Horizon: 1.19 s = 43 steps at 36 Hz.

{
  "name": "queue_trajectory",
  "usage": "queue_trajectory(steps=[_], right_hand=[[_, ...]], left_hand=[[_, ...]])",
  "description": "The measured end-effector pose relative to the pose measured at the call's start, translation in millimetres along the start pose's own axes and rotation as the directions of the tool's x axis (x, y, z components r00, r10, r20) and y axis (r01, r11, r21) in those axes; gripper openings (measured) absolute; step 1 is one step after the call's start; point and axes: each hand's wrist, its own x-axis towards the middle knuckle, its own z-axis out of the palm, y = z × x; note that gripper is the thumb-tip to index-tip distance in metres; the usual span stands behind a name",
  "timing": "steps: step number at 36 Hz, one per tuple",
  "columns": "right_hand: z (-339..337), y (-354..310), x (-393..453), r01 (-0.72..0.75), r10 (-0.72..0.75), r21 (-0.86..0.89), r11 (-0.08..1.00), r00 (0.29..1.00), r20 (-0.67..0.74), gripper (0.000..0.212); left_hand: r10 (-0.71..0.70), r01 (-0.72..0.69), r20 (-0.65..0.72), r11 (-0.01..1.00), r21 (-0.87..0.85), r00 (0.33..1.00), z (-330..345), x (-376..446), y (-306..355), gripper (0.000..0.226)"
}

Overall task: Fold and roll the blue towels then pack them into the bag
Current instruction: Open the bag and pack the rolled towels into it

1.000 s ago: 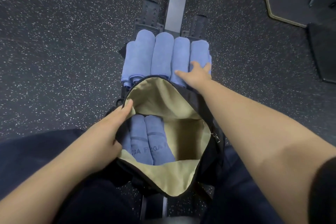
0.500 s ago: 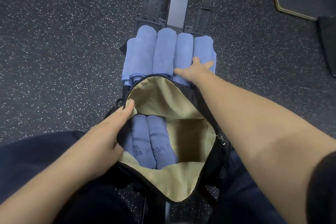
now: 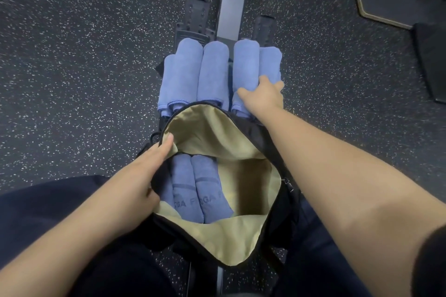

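A black bag with tan lining (image 3: 217, 243) lies open on my lap. Two rolled blue towels (image 3: 200, 190) sit side by side in its left half. Beyond the bag, several rolled blue towels (image 3: 212, 70) lie in a row on the seat. My left hand (image 3: 142, 181) grips the bag's left rim, with the thumb on the lining, and holds the mouth open. My right hand (image 3: 263, 96) reaches over the bag and grips the near end of the third roll (image 3: 246, 60), fingers also lying against the rightmost roll (image 3: 271, 65).
A rowing machine's dark rail (image 3: 231, 7) and two footrests (image 3: 195, 17) run away from me behind the towels. Speckled black rubber floor lies all round. A dark platform with a tan edge (image 3: 376, 17) and a black mat (image 3: 432, 60) sit at the upper right.
My right hand closed on the right-hand rolls and drew them slightly right, so a gap opened between the second and third rolls. My left hand stayed on the bag's rim.
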Motion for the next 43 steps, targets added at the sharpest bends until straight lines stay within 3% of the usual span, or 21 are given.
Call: queue_trajectory(steps=[17,26,33,43], right_hand=[[-75.2,-8.6,-86.9,0.288,-0.224,0.305,0.908,0.948,-0.228,0.025],[-62.7,5.4,-166.3,0.429,-0.346,0.367,0.825,0.898,-0.273,0.026],[-13.0,32.7,-204.6,0.497,-0.457,0.245,0.833,0.866,-0.202,0.049],[22.4,71.5,-204.2,0.663,-0.663,-0.006,0.749,0.748,0.016,0.045]], left_hand=[[-0.040,0.040,-0.017,0.999,0.011,0.999,2.8,-8.5,2.8,0.106],[-0.062,0.062,-0.032,0.998,-0.013,0.998,5.1,-13.5,6.5,0.104],[-0.085,0.083,-0.030,0.995,-0.051,0.996,3.5,-14.9,8.4,0.103],[-0.122,0.118,-0.039,0.987,-0.110,0.992,1.2,-13.1,5.4,0.105]])
